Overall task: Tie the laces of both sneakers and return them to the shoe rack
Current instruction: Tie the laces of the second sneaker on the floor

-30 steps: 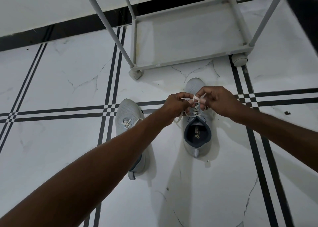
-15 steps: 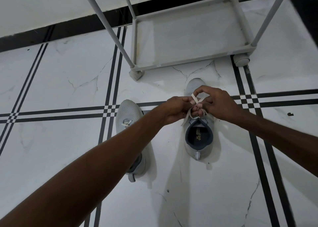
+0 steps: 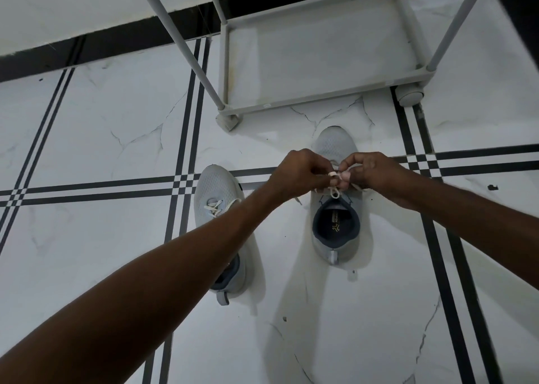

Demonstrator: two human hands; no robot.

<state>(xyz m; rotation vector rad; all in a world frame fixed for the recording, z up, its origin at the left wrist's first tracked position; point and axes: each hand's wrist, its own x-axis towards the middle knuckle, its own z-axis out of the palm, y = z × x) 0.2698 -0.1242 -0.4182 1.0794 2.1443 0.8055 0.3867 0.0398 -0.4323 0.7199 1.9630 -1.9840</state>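
both hands pinched on laces (image 3: 335, 179) over right sneaker (image 3: 335, 229): left hand (image 3: 300, 172), right hand (image 3: 370, 171), fingertips nearly touching. shoe on tiled floor (image 3: 87, 252) just before shoe rack (image 3: 320, 104). left sneaker (image 3: 215, 197) beside it, laces loose. cord looks soft, limp; likely slips, so hold loops near knot.

Two sneakers on the floor (image 3: 87, 150): left sneaker (image 3: 214, 191) beside right sneaker (image 3: 335, 229), shoe rack (image 3: 320, 101) behind
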